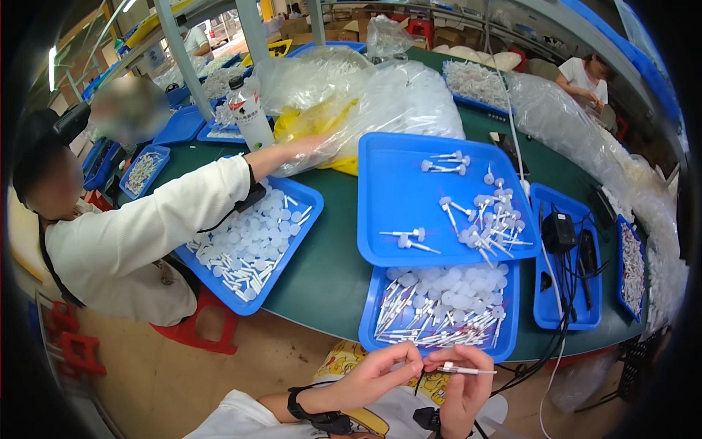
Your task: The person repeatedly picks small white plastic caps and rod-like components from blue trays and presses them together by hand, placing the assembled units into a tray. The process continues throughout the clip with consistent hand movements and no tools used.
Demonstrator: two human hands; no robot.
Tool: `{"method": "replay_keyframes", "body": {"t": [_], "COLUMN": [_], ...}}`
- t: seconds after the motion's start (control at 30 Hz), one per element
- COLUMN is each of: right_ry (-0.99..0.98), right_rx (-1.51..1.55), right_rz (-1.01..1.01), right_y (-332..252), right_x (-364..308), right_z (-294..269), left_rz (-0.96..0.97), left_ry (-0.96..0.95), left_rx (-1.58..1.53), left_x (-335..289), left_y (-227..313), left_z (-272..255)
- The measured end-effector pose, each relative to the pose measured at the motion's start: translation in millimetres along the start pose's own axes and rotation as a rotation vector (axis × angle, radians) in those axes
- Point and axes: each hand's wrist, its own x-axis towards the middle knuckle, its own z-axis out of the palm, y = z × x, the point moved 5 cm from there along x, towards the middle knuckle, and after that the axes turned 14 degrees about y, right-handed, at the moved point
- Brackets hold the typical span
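Close to my body, in front of the lower blue tray [365,327], my two hands nearly meet. My right hand [468,388] is closed around a small white plastic stick [462,370] with a thin pin-like end pointing right. My left hand [384,377] pinches thumb and fingers together at the stick's left; what lies between them is too small to make out. White sticks with reddish threads [431,331] and translucent round discs [468,282] fill the lower tray. An upper blue tray [395,197] overlaps its far edge and bears several sticks with discs on their ends [482,219].
At the left a co-worker's sleeve [168,201] reaches over another blue tray [311,197] of discs and sticks into clear plastic bags [409,95]. A bottle [248,117] stands behind. On the right, a blue tray [541,311] holds a black box [559,233] and cables.
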Motion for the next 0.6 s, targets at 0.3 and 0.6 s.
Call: {"method": "replay_keyframes", "body": {"t": [0.3, 0.6], "right_ry": [-0.038, 0.059], "right_rx": [-0.065, -0.039], "right_rz": [-0.025, -0.291], "right_y": [0.5, -18.0], "right_x": [3.1, 15.6], "right_z": [2.5, 25.6], "left_rz": [0.099, 0.061], "left_ry": [0.099, 0.125], "left_rx": [0.197, -0.289], "left_x": [-6.4, -0.6], "left_y": [11.8, 30.9], "left_z": [-10.3, -30.3]}}
